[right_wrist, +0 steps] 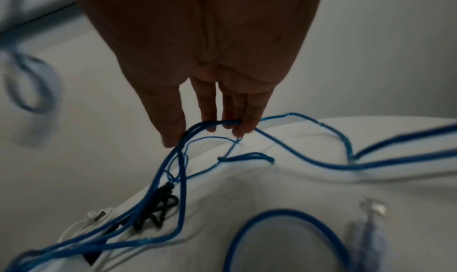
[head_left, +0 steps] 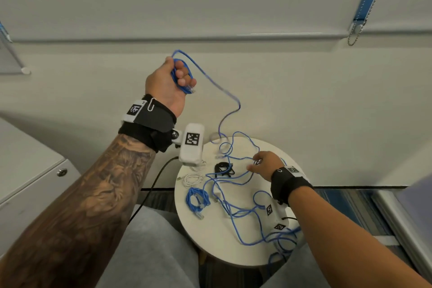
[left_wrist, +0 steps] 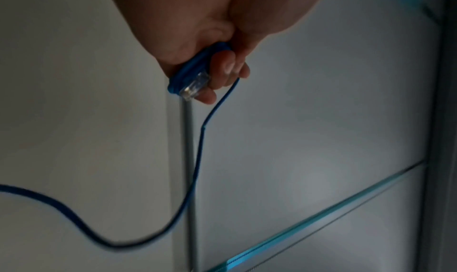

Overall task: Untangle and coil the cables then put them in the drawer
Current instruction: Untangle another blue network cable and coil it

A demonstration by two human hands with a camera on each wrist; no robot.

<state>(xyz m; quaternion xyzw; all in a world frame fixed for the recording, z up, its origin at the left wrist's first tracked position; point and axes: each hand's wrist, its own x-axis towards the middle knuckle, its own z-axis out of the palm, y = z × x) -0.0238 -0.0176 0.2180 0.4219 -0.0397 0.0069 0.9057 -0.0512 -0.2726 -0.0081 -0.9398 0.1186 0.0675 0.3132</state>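
Note:
My left hand [head_left: 174, 79] is raised in front of the wall and grips a small coil of blue network cable [head_left: 181, 70] looped round its fingers, with a clear plug [head_left: 191, 90] sticking out. In the left wrist view that coil [left_wrist: 191, 73] sits in the left hand [left_wrist: 217, 67]. The cable's free length hangs down to a loose blue tangle [head_left: 245, 213] on the round white table [head_left: 210, 238]. My right hand [head_left: 263, 163] hovers low over the tangle. In the right wrist view its straight fingers [right_wrist: 209, 110] have blue strands [right_wrist: 309, 159] lying across the tips.
On the table lie a coiled blue cable [head_left: 197, 199], a white cable [head_left: 192, 179] and a small black cable [head_left: 224, 168]. A grey cabinet [head_left: 30, 182] with a lock [head_left: 62, 172] stands at the left. A black cord [head_left: 152, 189] hangs beside the table.

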